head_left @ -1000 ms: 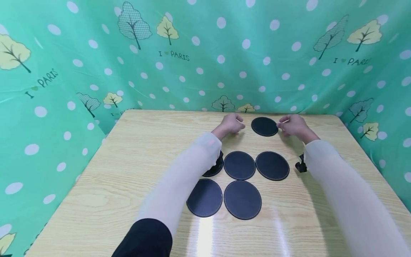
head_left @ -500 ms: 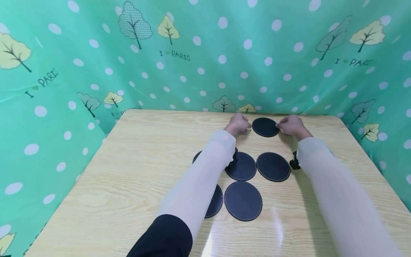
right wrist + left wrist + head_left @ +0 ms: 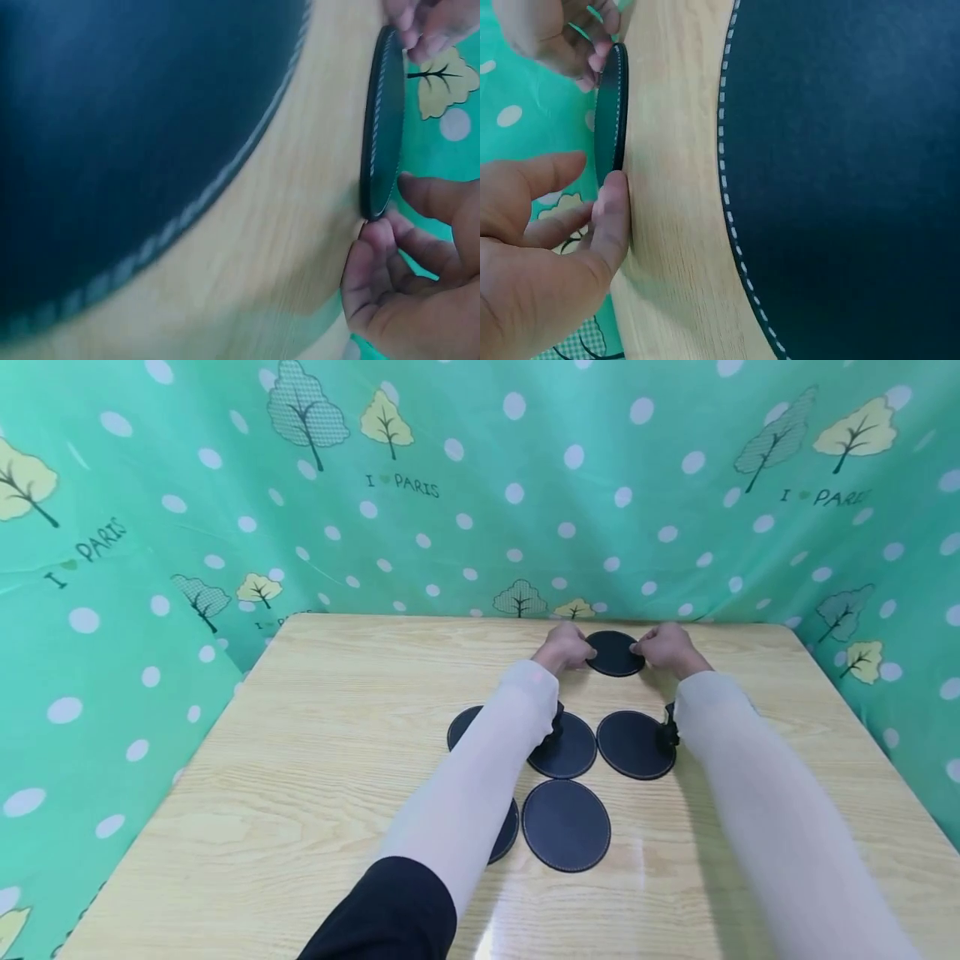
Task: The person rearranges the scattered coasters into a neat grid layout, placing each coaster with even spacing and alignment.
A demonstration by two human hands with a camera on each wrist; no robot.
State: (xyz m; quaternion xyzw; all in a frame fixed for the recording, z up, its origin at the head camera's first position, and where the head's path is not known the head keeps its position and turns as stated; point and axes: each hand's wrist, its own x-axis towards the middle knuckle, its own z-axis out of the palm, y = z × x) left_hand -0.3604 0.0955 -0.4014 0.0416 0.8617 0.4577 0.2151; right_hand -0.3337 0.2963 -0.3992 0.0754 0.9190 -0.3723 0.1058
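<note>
Near the table's far edge lies a round black coaster with pale stitching; its edge looks thick in both wrist views. My left hand is at its left side. In the left wrist view, the left fingertips touch the coaster's edge while the thumb stands off in the air. From the right side, my right hand meets the opposite edge. Its fingertips lie at the rim in the right wrist view, with the thumb tip close by the coaster's face.
Several more stitched coasters lie on the wooden table: a front coaster, a right coaster, and others partly under my left sleeve. A green dotted curtain hangs behind the table.
My left hand has moved right, up to the coaster's left edge. My right hand has shifted slightly left, while the far coaster has stayed nearly in place.
</note>
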